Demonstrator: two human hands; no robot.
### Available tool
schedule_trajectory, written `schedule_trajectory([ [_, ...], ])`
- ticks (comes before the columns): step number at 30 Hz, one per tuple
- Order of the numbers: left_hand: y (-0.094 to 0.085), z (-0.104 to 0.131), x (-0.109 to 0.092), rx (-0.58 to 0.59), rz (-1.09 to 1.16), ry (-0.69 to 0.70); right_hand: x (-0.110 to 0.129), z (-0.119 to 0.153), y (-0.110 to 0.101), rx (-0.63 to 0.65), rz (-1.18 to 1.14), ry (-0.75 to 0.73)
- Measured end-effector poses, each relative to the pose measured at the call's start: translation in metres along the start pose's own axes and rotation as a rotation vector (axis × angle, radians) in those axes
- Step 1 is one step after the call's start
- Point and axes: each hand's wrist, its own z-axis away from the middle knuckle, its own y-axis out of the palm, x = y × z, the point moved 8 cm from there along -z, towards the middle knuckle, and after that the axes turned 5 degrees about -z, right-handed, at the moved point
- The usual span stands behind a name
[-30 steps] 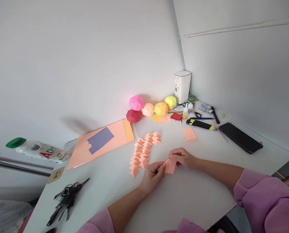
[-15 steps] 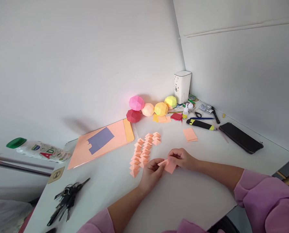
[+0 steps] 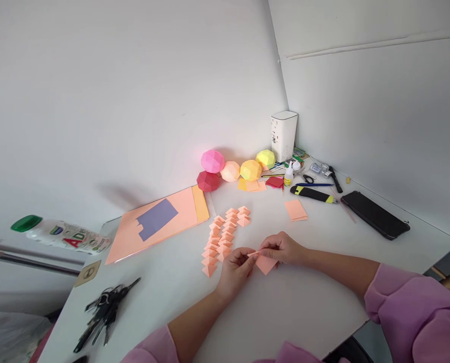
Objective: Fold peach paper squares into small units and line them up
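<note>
Left hand (image 3: 235, 271): thumb and fingers pinching the left corner of the paper.
Peach paper (image 3: 266, 264): between the hands, one corner angled toward the person; whether it touches the worktop, cannot tell.
Right hand (image 3: 285, 247): pinching its upper edge, thumb on top, fingertips just beside the left's.
Fold: likely a crease at the pinched edge. Best to hold the left corner still, match edges before pressing, then run the right thumb outward; light pressure, as thin stock may skew.
Worktop (image 3: 304, 312): pale; left to right, keys (image 3: 107, 310), large peach sheets (image 3: 124, 244), rows of folded pieces (image 3: 209, 261), faceted balls (image 3: 213, 161), loose peach rectangles (image 3: 295, 207), cutter (image 3: 311, 193), flat black case (image 3: 375, 214).
Room: plain left wall (image 3: 115, 91) meeting right wall (image 3: 379, 111) behind a white box (image 3: 284, 136).
</note>
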Motion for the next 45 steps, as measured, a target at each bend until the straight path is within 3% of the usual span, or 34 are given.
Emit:
schedule_trajectory([
  [18, -0.003, -0.001, 0.001, 0.013, 0.010, 0.006, -0.003, -0.002, -0.002, -0.015, -0.069, 0.030],
  [26, -0.010, 0.001, -0.003, -0.053, 0.072, 0.030, -0.004, -0.003, -0.005, -0.042, -0.091, 0.028],
  [34, 0.005, 0.001, -0.002, 0.096, -0.044, -0.023, -0.003, -0.002, -0.001, -0.006, -0.065, 0.020],
  [45, 0.007, 0.000, -0.002, 0.103, -0.097, -0.046, 0.000, -0.002, 0.002, 0.024, 0.051, -0.041],
])
